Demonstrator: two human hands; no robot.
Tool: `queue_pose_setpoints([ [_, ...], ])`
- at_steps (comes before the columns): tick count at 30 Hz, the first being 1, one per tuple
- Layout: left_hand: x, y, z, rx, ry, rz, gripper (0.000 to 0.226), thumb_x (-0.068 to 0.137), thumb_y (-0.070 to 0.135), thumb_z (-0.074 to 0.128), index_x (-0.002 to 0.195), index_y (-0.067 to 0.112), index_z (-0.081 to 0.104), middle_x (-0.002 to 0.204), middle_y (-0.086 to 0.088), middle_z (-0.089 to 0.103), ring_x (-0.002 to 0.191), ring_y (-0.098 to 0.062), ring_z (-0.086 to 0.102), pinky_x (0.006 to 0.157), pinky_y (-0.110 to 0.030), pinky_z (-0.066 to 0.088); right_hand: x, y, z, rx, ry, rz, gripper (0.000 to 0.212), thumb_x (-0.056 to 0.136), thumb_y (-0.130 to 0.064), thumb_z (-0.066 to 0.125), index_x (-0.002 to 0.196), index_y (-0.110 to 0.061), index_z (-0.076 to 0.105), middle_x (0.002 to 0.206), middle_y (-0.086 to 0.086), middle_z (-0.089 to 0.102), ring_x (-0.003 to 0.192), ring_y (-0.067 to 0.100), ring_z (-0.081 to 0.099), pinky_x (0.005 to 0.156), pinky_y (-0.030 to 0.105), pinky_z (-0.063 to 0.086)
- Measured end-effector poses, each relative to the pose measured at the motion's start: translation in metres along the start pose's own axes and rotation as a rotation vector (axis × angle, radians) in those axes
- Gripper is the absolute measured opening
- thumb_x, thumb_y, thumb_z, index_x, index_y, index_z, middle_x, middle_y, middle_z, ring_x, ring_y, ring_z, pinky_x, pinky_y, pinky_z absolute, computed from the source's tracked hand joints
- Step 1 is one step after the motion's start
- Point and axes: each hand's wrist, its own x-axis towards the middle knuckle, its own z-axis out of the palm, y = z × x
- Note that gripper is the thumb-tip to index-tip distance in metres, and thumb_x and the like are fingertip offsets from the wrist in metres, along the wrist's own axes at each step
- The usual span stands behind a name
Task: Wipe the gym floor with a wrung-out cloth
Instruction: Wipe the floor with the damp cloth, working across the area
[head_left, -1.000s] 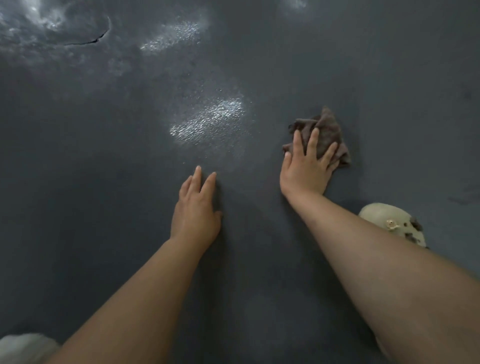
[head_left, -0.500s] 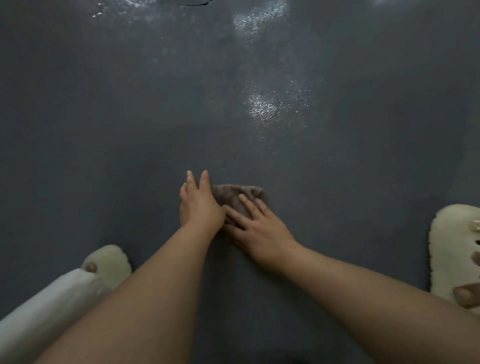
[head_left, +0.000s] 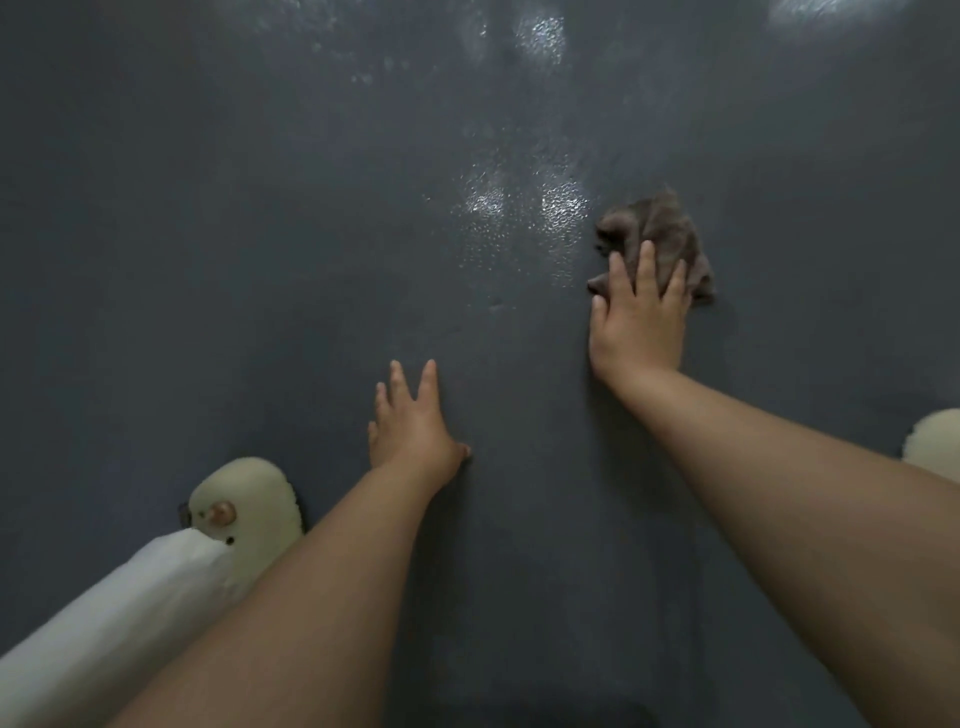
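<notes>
Floor (head_left: 260, 260), dark grey, seemingly damp, under cloth (head_left: 660, 228).

Floor (head_left: 208, 234): dark slate grey, finely pebbled, with pale silvery glints in patches toward the top centre. Cloth (head_left: 660, 234): muted grey-brown, unpatterned, crumpled. Slippers: pale cream, one at lower left (head_left: 249, 514) with a small brownish-pink stud, one at the right edge (head_left: 935, 441). Trouser leg (head_left: 104, 618): plain white.

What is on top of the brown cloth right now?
The right hand presses flat on the cloth, fingers spread over its near half. The cloth's far edge shows; the floor beneath it is hidden.
</notes>
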Motion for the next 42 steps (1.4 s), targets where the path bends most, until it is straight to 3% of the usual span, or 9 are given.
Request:
queue_pose_setpoints([
  [5, 0.001, -0.022, -0.006, -0.101, 0.105, 0.022, 0.09, 0.087, 0.017, 0.064, 0.152, 0.024, 0.002, 0.159, -0.002, -0.002, 0.145, -0.024, 0.007, 0.115, -0.035, 0.017, -0.044, -0.047, 0.029, -0.075, -0.111, -0.303, 0.054, 0.097, -0.031, 0.044, 0.148, -0.02, 0.03, 0.158, 0.007, 0.017, 0.142, 0.045, 0.008, 0.115, 0.051, 0.004],
  [9, 0.001, -0.039, -0.008, -0.118, 0.128, -0.021, 0.083, 0.088, 0.011, 0.057, 0.152, 0.02, 0.004, 0.159, -0.006, -0.002, 0.145, -0.027, 0.009, 0.114, -0.033, 0.017, -0.098, -0.089, 0.056, -0.132, -0.239, -0.672, 0.046, 0.077, -0.031, 0.059, 0.121, -0.021, 0.065, 0.135, 0.007, 0.055, 0.124, 0.045, 0.047, 0.102, 0.056, 0.035],
  [12, -0.004, -0.055, -0.009, -0.135, 0.134, -0.087, 0.076, 0.092, 0.016, 0.054, 0.151, 0.016, 0.007, 0.159, -0.006, -0.002, 0.145, -0.028, 0.009, 0.114, -0.035, 0.018, -0.128, -0.108, 0.064, -0.179, -0.46, -0.918, 0.047, 0.1, -0.029, 0.038, 0.146, -0.022, 0.033, 0.158, 0.003, 0.016, 0.144, 0.04, 0.004, 0.115, 0.05, -0.002],
  [14, -0.008, -0.07, -0.008, -0.139, 0.12, -0.123, 0.079, 0.09, 0.017, 0.057, 0.151, 0.016, 0.006, 0.159, -0.007, -0.003, 0.144, -0.029, 0.009, 0.114, -0.036, 0.018, -0.126, -0.107, 0.063, -0.173, -0.433, -0.951, 0.049, 0.101, -0.038, 0.026, 0.149, -0.028, 0.024, 0.159, -0.001, 0.007, 0.145, 0.036, -0.003, 0.116, 0.046, -0.005],
  [19, -0.013, -0.096, -0.006, -0.123, 0.064, -0.148, 0.083, 0.091, 0.016, 0.059, 0.152, 0.02, 0.003, 0.159, -0.006, -0.005, 0.145, -0.029, 0.008, 0.114, -0.036, 0.019, -0.089, -0.099, 0.053, -0.168, -0.255, -0.857, 0.054, 0.084, -0.049, 0.029, 0.118, -0.03, 0.066, 0.136, 0.005, 0.054, 0.126, 0.043, 0.046, 0.101, 0.053, 0.038],
  [23, -0.014, -0.109, -0.005, -0.121, 0.037, -0.083, 0.08, 0.09, 0.015, 0.06, 0.151, 0.022, 0.01, 0.159, -0.002, -0.005, 0.145, -0.026, 0.005, 0.115, -0.035, 0.019, -0.058, -0.11, 0.047, -0.152, -0.132, -0.472, 0.051, 0.098, -0.049, 0.028, 0.147, -0.034, 0.028, 0.16, 0.0, 0.004, 0.144, 0.038, -0.006, 0.116, 0.047, -0.001],
  [28, -0.011, -0.128, -0.012, -0.272, 0.127, -0.001, 0.075, 0.089, 0.01, 0.056, 0.151, 0.017, 0.015, 0.156, -0.004, 0.019, 0.142, -0.023, 0.02, 0.114, -0.029, 0.019, -0.069, -0.151, 0.055, -0.04, -0.164, -0.266, 0.053, 0.101, -0.034, 0.032, 0.151, -0.023, 0.017, 0.16, 0.0, -0.005, 0.143, 0.039, -0.011, 0.114, 0.051, -0.005],
  [36, 0.003, -0.173, -0.024, -0.466, 0.293, -0.212, 0.068, 0.09, 0.012, 0.053, 0.149, 0.013, 0.02, 0.155, -0.009, 0.022, 0.14, -0.029, 0.024, 0.113, -0.033, 0.021, -0.14, -0.228, 0.092, -0.175, -0.464, -0.981, 0.051, 0.102, -0.026, 0.028, 0.151, -0.024, 0.015, 0.16, 0.002, -0.003, 0.144, 0.036, -0.011, 0.115, 0.047, -0.009],
  [42, 0.003, -0.182, -0.024, -0.42, 0.204, -0.252, 0.075, 0.087, 0.018, 0.058, 0.149, 0.016, 0.016, 0.155, -0.01, 0.017, 0.14, -0.031, 0.021, 0.113, -0.035, 0.02, -0.102, -0.219, 0.08, -0.313, -0.387, -1.114, 0.05, 0.099, -0.04, 0.025, 0.149, -0.034, 0.02, 0.16, -0.003, -0.003, 0.145, 0.032, -0.007, 0.117, 0.041, -0.002],
])
